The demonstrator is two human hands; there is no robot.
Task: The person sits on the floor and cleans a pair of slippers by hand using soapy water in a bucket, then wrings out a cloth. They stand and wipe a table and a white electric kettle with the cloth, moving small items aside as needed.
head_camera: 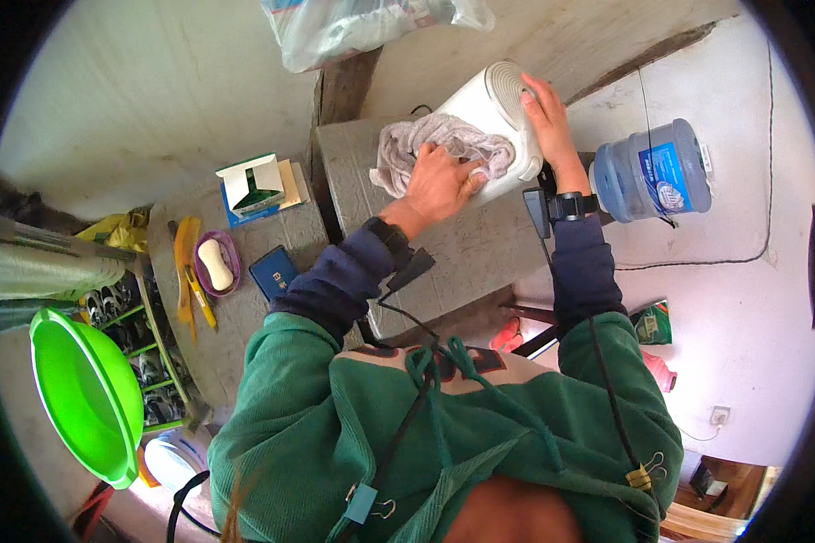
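A white appliance with a rounded body (465, 102) and a ringed, ribbed end lies tilted on a grey covered table (441, 271). My left hand (441, 180) presses a crumpled greyish-pink cloth (397, 146) against its near side, fingers sunk into the folds. At the upper right, my right hand (550, 119) rests on the edge of the ringed end and steadies the appliance. Part of the appliance is hidden behind the cloth and my left hand.
Left on another table are a soap bar (215, 265) in a purple dish, a yellow cutter (200, 298), a blue booklet (273, 273) and an opened box (251, 183). A large water bottle (652, 171) stands right. A green basin (85, 397) is far left.
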